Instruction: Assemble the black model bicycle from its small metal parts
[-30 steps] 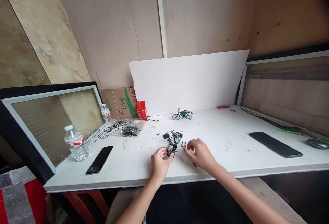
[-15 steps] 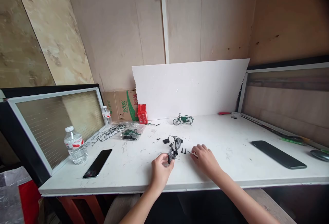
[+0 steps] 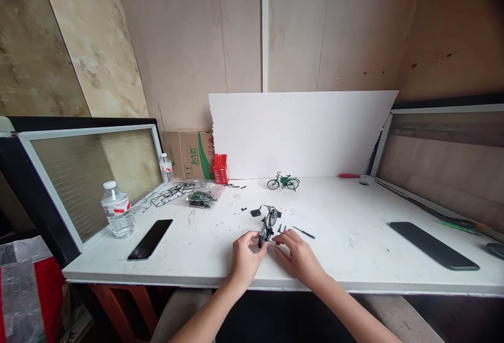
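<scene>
A small black model bicycle (image 3: 268,223) stands on the white table near its front edge. My left hand (image 3: 246,256) grips its near wheel between thumb and fingers. On the other side, my right hand (image 3: 295,253) has its fingers bent at the near end of the bicycle; whether they pinch a small part is too small to tell. A thin dark tool (image 3: 304,232) lies on the table just beyond my right hand. Small black parts (image 3: 282,228) sit between the bicycle and the tool. A black block-like piece (image 3: 255,212) lies left of the bicycle.
A green model bicycle (image 3: 283,181) stands near the white board (image 3: 307,133). At the left are a phone (image 3: 150,239), a water bottle (image 3: 118,211), a bag of parts (image 3: 202,197) and black part frames (image 3: 173,194). A dark flat object (image 3: 434,246) lies right.
My right hand has let go of the thin tool, which now lies on the table, and moved left to the black bicycle. My left hand still holds the wheel. The view has shifted slightly.
</scene>
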Available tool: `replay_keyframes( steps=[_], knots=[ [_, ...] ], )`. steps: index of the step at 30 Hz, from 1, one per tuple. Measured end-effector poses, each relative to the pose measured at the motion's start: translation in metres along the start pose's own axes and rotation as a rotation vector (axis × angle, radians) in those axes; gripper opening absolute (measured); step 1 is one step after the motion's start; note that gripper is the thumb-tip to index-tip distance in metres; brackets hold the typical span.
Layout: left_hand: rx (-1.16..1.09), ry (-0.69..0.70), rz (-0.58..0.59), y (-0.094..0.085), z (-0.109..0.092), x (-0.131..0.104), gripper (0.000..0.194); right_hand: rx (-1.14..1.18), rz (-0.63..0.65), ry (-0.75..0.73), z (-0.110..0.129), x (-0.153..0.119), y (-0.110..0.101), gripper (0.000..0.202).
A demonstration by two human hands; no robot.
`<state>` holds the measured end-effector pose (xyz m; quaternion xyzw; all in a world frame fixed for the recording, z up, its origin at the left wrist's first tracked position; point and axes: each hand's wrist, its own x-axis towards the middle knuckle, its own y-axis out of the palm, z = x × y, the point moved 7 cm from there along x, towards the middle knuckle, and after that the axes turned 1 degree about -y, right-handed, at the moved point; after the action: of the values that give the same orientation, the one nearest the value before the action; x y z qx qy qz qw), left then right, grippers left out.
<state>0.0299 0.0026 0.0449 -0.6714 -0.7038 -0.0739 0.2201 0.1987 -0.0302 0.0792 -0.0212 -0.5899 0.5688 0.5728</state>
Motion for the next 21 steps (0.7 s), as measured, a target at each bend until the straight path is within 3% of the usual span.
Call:
replay_keyframes(
  steps=[15,21],
  knots=[
    [0.011,0.009,0.015,0.002,-0.002,0.000,0.015,-0.184,0.031,0.028,-0.011,0.001,0.014,0.041],
    [0.004,0.002,-0.009,0.002,0.002,0.000,0.017,-0.202,0.035,0.072,-0.009,0.000,0.009,0.045]
  ],
)
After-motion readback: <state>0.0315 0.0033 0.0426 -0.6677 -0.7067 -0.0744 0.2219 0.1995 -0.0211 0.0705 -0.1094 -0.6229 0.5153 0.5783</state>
